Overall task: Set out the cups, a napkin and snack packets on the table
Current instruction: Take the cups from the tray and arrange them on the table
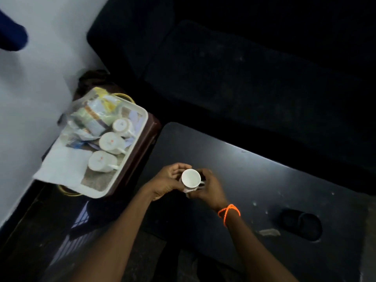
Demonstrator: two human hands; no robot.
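I hold a white cup upright, mouth up, over the near left part of the dark table. My left hand wraps its left side and my right hand grips the handle side. To the left, a white tray carries three more white cups upside down, a white napkin hanging over its near corner, and snack packets in a clear plastic bag at its far end.
The tray rests on a dark brown stool beside the table's left edge. A dark sofa runs behind the table. A white wall is at the left. A black round object lies on the table's near right.
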